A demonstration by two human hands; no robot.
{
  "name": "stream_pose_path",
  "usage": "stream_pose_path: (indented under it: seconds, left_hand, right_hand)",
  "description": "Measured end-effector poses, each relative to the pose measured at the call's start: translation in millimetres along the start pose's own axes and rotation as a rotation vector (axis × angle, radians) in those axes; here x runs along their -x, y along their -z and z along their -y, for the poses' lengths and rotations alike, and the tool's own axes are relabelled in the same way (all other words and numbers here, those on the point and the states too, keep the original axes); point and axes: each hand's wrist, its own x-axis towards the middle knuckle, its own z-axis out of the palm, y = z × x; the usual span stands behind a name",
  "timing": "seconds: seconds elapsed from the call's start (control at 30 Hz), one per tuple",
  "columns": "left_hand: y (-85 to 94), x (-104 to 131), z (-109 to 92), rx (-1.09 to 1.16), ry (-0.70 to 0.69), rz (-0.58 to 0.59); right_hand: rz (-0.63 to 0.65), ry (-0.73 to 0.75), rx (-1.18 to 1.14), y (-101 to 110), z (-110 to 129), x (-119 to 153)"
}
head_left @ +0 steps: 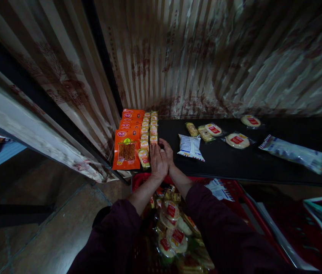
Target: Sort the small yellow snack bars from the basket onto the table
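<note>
Dark plum sleeves (220, 220) nearest, soft and rumpled, pushed up off bare forearms reaching forward. Between and below them, a red plastic basket (136, 180), with round, flat cakes (177, 236) heaped inside in crinkled clear film with red labels. Beyond the basket, a long, smooth black shelf (220, 165).

At the shelf's left end, left hand (158, 163) and right hand (167, 151) pressed close together, fingers narrow rather than spread, at the near end of the right-hand row of small yellow packets (153, 129). Inside of the joined hands hidden; impossible to tell about any grip on a packet.

Yellow packets in glossy, rounded wrappers, lined up in two narrow rows side by side, each row's long axis running from near to far. Nearest packet of the left row larger to the eye, printed face showing, own long axis also roughly near to far.

Just left of the rows, flat, shiny orange pouches (126, 150), rectangular, overlapping one behind another, brown sticks pictured on the nearest.

Right of the hands, a puffed white-and-blue bag (190, 147), pillow-shaped; farther right, more film-wrapped rounds (237, 140) and a long, pale-blue sachet (294, 154), slanting from far left to near right. Behind everything, striped, pleated sheeting (195, 57).
</note>
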Motion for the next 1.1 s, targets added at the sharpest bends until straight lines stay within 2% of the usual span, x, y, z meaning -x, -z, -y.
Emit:
stream_pose_path:
  seconds: [0.27,0.4,0.53,0.67,0.8,0.9,1.1]
  left_hand:
    - [2.7,-0.8,1.0,-0.007,0.009,-0.013]
    - [2.9,6.1,-2.3,-0.03,-0.011,-0.043]
    - [8.9,23.6,-11.9,-0.02,-0.05,-0.018]
    - [25.0,54.3,-19.8,0.01,-0.123,0.073]
    - [34.1,95.1,-13.0,0.006,-0.133,0.108]
    - [33.0,126.2,1.4,0.004,-0.082,0.132]
    - [22.6,176.2,33.6,-0.033,0.13,0.32]
  right_hand:
    - [-0.092,-0.126,-0.044,6.5,-4.3,-1.8]
    - [-0.126,-0.098,0.021,16.1,3.7,7.6]
    - [-0.06,-0.044,0.057,32.9,19.5,26.4]
    - [-0.016,-0.028,0.066,51.4,34.7,58.0]
    - [0.009,-0.044,0.071,63.4,37.7,102.1]
    - [0.072,-0.089,0.07,67.1,27.5,138.2]
    - [0.312,-0.24,0.107,68.8,-0.8,204.1]
